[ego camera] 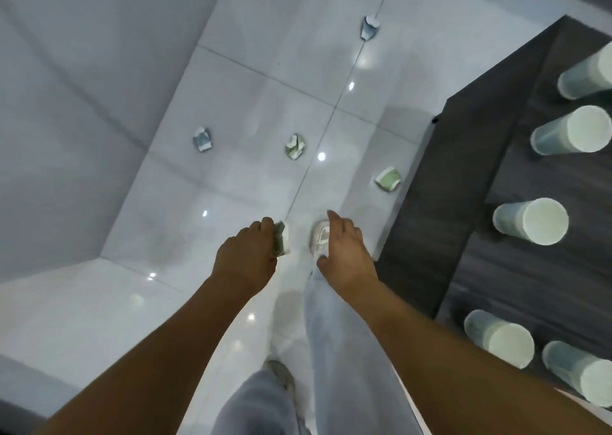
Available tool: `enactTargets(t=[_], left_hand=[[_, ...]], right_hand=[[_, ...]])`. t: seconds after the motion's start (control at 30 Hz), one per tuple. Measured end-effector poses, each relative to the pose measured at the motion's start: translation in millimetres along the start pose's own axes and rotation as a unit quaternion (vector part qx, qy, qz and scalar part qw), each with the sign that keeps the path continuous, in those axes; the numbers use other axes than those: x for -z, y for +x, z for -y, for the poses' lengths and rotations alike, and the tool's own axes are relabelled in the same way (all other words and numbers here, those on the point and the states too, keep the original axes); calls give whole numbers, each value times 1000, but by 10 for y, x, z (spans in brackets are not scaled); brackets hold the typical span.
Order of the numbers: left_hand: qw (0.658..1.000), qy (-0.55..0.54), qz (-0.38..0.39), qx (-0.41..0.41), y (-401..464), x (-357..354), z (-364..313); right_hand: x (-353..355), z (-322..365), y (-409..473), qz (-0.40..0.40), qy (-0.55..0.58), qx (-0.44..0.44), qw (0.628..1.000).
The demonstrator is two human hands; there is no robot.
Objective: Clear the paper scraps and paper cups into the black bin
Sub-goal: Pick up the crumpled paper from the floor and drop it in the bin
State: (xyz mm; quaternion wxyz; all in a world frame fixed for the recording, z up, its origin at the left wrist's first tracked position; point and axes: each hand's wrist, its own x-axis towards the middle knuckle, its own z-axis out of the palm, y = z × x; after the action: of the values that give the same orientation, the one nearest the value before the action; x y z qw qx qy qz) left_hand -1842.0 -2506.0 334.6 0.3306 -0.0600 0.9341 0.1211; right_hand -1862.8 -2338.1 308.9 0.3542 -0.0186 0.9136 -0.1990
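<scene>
Cup (280,240), paper, crushed flat, green-and-white print; our left hand (245,259) grips it; our right hand (344,252) hangs open, holding nothing.

Indoor room, glossy white floor tiles (251,103); dark wood-grain table (516,269)

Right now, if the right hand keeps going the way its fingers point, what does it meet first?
Probably nothing soon. The right hand is open, its index finger pointing up-left over bare floor tile. The crushed green cup lies closest to that line, slightly left, but depth is unclear.
</scene>
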Motion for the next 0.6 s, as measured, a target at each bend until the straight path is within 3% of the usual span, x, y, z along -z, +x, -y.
enactTargets(t=[0.27, 0.6], left_hand=[[999, -15, -12, -38, 1082, 755, -383], [995, 20, 35, -89, 2069, 80, -380]], right_hand=[[824, -269, 987, -6, 13, -65, 998], [418, -1063, 1949, 3, 24, -172, 985]])
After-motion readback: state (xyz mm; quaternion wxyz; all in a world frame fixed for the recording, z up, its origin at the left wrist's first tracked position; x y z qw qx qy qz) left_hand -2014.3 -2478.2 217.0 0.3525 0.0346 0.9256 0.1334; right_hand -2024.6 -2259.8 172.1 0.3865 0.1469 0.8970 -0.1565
